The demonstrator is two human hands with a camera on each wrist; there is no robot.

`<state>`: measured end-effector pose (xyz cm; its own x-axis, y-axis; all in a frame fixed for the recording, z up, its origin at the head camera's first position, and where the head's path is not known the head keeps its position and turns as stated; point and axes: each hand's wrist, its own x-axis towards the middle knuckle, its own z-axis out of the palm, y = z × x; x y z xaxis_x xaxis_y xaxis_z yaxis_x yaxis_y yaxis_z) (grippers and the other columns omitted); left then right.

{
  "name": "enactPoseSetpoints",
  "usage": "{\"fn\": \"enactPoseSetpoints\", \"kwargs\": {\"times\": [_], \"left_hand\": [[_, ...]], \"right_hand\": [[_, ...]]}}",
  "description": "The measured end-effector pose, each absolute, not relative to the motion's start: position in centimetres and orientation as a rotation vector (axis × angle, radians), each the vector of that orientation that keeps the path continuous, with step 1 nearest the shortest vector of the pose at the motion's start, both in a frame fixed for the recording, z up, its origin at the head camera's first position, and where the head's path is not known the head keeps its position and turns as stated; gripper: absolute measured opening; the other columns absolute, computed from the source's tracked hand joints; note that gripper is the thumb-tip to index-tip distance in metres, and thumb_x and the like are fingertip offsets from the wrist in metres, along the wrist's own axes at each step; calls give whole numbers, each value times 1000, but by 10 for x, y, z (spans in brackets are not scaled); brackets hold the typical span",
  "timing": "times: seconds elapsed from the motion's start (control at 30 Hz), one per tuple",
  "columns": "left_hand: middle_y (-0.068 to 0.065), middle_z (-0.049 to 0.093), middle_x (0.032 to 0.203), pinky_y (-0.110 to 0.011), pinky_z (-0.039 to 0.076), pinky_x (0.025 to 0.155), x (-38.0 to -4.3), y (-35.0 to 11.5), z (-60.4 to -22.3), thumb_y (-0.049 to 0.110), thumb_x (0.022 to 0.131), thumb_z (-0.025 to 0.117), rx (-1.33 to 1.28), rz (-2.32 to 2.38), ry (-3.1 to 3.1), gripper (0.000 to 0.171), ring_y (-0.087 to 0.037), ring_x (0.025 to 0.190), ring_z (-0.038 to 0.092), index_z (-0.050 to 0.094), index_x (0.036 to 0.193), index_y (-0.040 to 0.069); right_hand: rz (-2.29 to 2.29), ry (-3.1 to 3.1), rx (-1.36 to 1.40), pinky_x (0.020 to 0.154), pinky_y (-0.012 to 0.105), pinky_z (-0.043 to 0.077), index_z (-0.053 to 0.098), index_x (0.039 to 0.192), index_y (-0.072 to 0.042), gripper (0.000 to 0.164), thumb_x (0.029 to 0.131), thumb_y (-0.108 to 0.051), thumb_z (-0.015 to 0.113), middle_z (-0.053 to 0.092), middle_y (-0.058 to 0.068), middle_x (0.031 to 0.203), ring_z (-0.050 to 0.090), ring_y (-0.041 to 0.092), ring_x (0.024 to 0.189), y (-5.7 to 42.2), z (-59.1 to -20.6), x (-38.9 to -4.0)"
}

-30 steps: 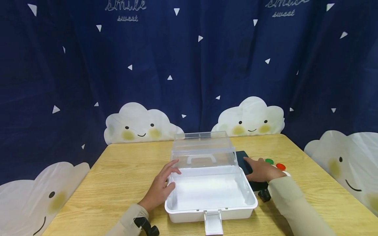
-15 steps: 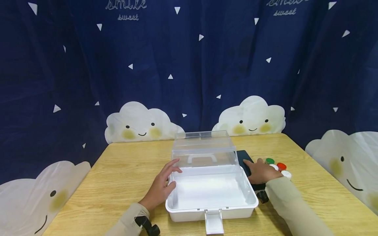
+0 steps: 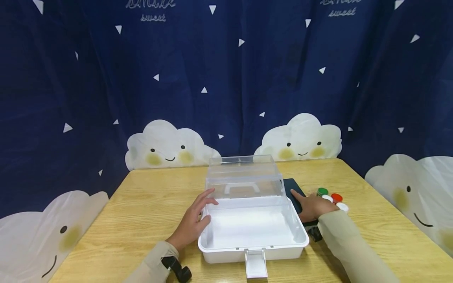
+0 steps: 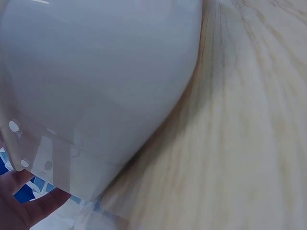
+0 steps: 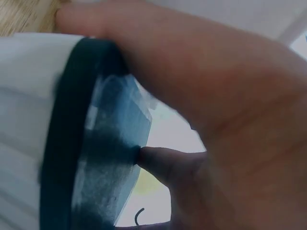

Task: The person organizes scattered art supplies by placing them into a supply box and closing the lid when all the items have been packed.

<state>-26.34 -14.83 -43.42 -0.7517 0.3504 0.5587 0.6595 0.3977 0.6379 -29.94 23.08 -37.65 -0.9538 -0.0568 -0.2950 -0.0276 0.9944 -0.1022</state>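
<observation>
A white plastic storage box [image 3: 214, 256] stands on the table with its clear lid [image 3: 244, 169] raised at the back and its front latch [image 3: 256, 263] hanging down. My left hand [image 3: 192, 224] rests at the box's left rim with its fingers spread and slightly bent near the hinge; in the left wrist view, two fingers [image 4: 45, 203] show past the outer wall. To the box's right, my right hand [image 3: 311, 207] grips a dark flat-topped object [image 3: 292, 188], partly hidden by the hand and the box. In the right wrist view, thumb and finger touch its dark rim and shiny surface.
Several small round lids lie beyond my right hand: a green one [image 3: 322, 192], a red one [image 3: 336, 197] and white ones [image 3: 342, 206]. Each wrist wears a black camera strap. A blue curtain [image 3: 226, 78] with white clouds hangs behind the wooden table [image 3: 155, 196].
My right hand has shifted slightly left and drawn its thumb and fingers in on the dark object, uncovering more of the white lids. The left hand and box stay put.
</observation>
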Motion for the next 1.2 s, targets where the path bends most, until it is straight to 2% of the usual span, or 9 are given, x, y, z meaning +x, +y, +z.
{"fn": "enactPoseSetpoints", "kwargs": {"times": [0.1,0.2,0.33,0.53,0.73,0.83,0.97,1.07,1.2], "left_hand": [[-9,34,153,-60,37,99,-256,-145,-424,-13,81,52,-882,-1305,-2315,41,-31,138,35,58,116,7],[-17,35,151,-62,37,97,-249,-142,-413,-15,81,51,-889,-1326,-2310,39,-39,135,36,58,115,2],[-19,34,150,-62,38,96,-244,-141,-407,-15,81,51,-887,-1338,-2318,37,-44,133,37,58,114,0],[-17,33,152,-61,34,101,-241,-141,-409,-15,82,51,-876,-1355,-2340,38,-39,136,35,58,116,3],[-16,34,152,-63,36,99,-241,-140,-409,-14,82,51,-862,-1367,-2332,39,-39,137,34,58,115,4],[-15,34,152,-63,37,97,-241,-140,-408,-13,83,51,-855,-1371,-2337,38,-40,136,34,58,116,4],[-14,33,152,-63,37,98,-241,-140,-407,-13,83,51,-850,-1371,-2354,38,-39,137,34,58,116,4],[-13,33,153,-62,36,99,-240,-141,-407,-12,83,51,-849,-1365,-2363,38,-36,138,34,58,116,5],[-12,33,153,-61,36,99,-240,-140,-406,-12,84,51,-848,-1365,-2363,38,-34,138,33,58,116,6]], "right_hand": [[-150,2816,-68,76,66,46,20,154,-15,115,65,-65,74,41,41,134,54,52,108,231,-376,-300],[-174,2807,-77,76,65,47,17,154,-13,117,65,-64,75,49,37,129,60,44,101,232,-376,-300],[-190,2810,-90,75,62,48,16,154,-12,118,65,-63,75,54,36,125,62,38,97,232,-377,-300],[-190,2807,-75,75,63,48,18,154,-13,116,66,-63,74,52,35,128,61,39,99,234,-376,-297],[-262,2837,-111,72,55,49,22,153,-9,109,70,-62,70,58,29,123,63,33,93,240,-364,-290],[-290,2885,-148,73,53,49,24,152,-6,104,74,-58,69,54,32,127,61,39,99,246,-358,-289],[-280,2952,-128,78,61,46,29,150,-6,94,76,-48,70,41,39,134,51,52,111,252,-354,-291],[-298,2988,-107,80,63,44,33,148,-6,90,76,-45,71,42,39,131,50,52,109,256,-353,-293],[-351,3055,-97,71,54,45,42,142,-3,81,77,-41,71,50,33,119,54,41,93,259,-352,-297]]}}
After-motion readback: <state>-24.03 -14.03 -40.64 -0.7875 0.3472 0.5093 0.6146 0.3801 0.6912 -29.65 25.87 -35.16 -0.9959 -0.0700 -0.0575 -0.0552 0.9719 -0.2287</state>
